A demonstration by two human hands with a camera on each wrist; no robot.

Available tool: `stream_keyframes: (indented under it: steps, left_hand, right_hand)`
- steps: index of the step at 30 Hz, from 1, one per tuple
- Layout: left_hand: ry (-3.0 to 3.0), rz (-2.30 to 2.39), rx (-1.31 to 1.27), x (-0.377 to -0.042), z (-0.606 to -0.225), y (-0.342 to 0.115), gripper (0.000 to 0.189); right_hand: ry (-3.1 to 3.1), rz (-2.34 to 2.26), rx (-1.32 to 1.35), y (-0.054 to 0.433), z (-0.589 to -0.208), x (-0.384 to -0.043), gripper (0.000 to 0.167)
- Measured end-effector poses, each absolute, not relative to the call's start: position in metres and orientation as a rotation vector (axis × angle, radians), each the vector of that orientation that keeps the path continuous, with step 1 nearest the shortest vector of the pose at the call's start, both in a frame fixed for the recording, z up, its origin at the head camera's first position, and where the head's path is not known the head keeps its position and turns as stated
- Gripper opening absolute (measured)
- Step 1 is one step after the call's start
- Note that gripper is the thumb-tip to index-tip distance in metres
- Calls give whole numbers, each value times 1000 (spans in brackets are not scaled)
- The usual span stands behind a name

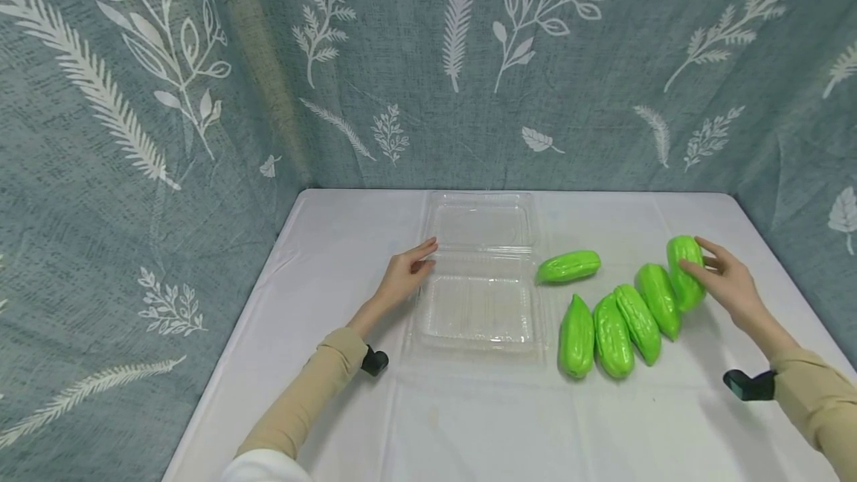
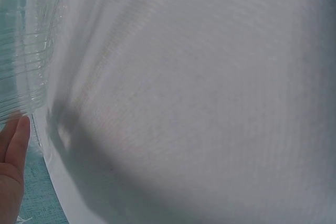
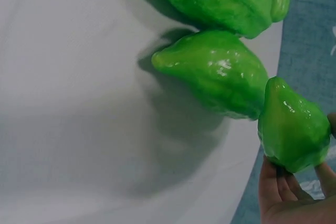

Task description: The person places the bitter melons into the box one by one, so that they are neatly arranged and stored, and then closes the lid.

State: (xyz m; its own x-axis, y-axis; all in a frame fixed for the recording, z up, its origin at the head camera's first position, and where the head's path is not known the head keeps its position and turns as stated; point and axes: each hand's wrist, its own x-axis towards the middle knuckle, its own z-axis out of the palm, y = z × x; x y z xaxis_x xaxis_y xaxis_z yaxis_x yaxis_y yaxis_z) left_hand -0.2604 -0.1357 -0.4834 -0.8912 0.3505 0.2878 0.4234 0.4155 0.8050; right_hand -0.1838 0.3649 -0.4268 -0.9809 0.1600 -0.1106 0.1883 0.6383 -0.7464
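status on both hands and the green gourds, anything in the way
Right hand gripping one green gourd. Left hand, fingers extended, at left edge of open clear container. Possibly in the way: five other gourds, between right hand and container.

glossy, bumpy gourds; shiny plastic container; cloth curtain, seemingly matt.

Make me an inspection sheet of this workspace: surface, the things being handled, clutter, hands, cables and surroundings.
Surface: white-covered table, lightly creased.
Job's things: clear plastic box, lid open, no vegetables inside; six green vegetables to its right.
Clutter: nothing seen.
Hands: left hand at the box's left edge; right hand grips the rightmost vegetable.
Cables: nothing seen.
Surroundings: blue-green curtain with white leaf prints, behind and at both sides.
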Motion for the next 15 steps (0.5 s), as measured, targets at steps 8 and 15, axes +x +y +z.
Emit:
stream_keyframes:
  steps: [8, 15]
  left_hand:
    - [-2583, -1490, -711, -260, -483, -135, 35]
    - [-2595, -1469, -714, -260, -482, -136, 35]
  right_hand:
    - [2837, -1283, 340, 371, -440, -194, 75]
    - [2848, -1325, 379, 421, -503, -225, 77]
